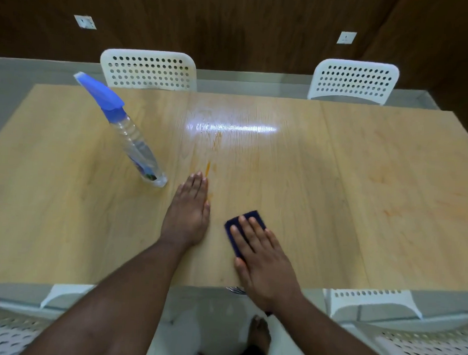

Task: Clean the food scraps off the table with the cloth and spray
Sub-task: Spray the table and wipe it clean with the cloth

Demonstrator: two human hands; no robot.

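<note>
Spray bottle (134, 136), clear body with blue trigger head, standing upright on the left part of the table (362, 197), well apart from the cloth. Left hand (189, 213), flat on the wood just right of the bottle's base, fingers straight and together, palm down, holding nothing. Orange scrap (207, 169), a thin sliver, lying just beyond the left fingertips, with faint orange smears trailing away toward the far edge through a wet, shiny patch (230, 127) at the table's middle. Cloth (242, 226), dark blue and folded into a small pad, lying near the near edge right of the left hand; right hand (261, 260) pressed flat on top of it, fingers extended and slightly spread, thumb at the cloth's near corner. Further orange staining (388, 212) on the right part of the table. White perforated chairs: two at the far side (149, 69) (354, 80), parts of others at the near corners.
</note>
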